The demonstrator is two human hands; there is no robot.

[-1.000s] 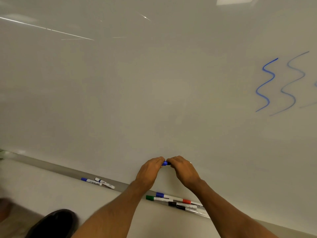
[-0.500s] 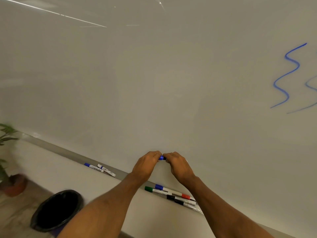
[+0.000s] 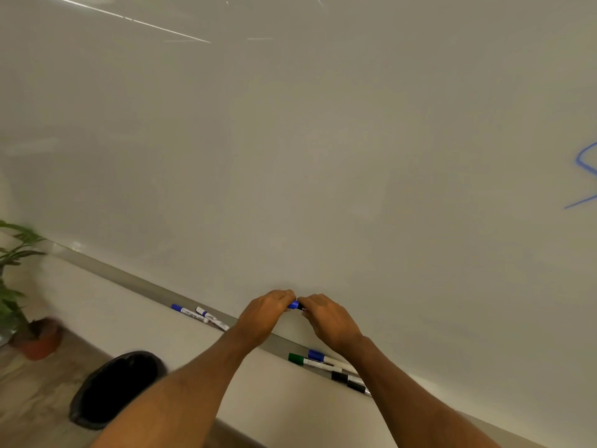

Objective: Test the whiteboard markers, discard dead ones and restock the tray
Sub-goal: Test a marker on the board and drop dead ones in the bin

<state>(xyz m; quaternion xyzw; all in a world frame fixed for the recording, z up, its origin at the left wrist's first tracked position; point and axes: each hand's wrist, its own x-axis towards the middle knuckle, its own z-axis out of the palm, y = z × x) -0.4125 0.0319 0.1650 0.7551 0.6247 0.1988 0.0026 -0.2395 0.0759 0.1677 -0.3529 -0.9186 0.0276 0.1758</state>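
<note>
- Both hands meet in front of the lower part of the whiteboard [image 3: 290,150], knuckles toward the camera; between them they grip a blue whiteboard marker [image 3: 295,305], of which only a short blue stretch with dark lettering shows in the gap.
- The left hand [image 3: 265,313] is curled around the marker's left end, fingers closed over it; the right hand [image 3: 329,320] is clenched on the other end, and the rest of the barrel is hidden inside the fists; whether the cap is on or off cannot be told.
- The held marker hangs above the marker tray [image 3: 155,287], a grey ledge running along the board's bottom edge, slanting from upper left to lower right.
- On the tray left of the hands lie two markers close together: a blue-capped marker [image 3: 181,310] and a white marker [image 3: 211,319] just to its right.
- Under the right forearm lies a cluster on the tray: a green-capped marker [image 3: 300,359], a second blue-capped marker [image 3: 319,356] beside it, and two black-capped markers [image 3: 347,380]; the forearm covers their far ends.
- On the floor below the tray stands a bin with a black liner [image 3: 118,388]; a potted plant [image 3: 22,286] in a terracotta pot stands at the left edge, blurred.
- A blue squiggle [image 3: 583,171] is drawn on the board at the right edge, cut off by the frame.
</note>
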